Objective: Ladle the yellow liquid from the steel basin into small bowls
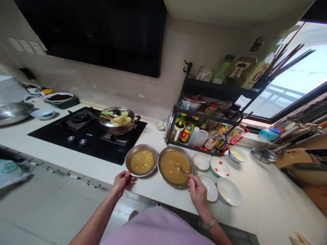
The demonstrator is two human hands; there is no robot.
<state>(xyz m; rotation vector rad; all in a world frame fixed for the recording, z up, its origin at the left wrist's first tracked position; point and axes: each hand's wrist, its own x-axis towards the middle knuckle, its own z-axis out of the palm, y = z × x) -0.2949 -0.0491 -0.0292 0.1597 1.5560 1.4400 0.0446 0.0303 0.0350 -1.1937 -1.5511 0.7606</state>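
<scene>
Two round metal bowls of yellow-brown liquid stand side by side on the white counter. My left hand grips the near rim of the smaller left bowl with curled fingers. My right hand is closed on the handle of a spoon whose tip dips into the larger right bowl.
A lidded pot holding pale green food sits on the black gas hob. A black rack of bottles and jars stands behind the bowls. Several small white bowls lie to the right. A metal basin sits far left.
</scene>
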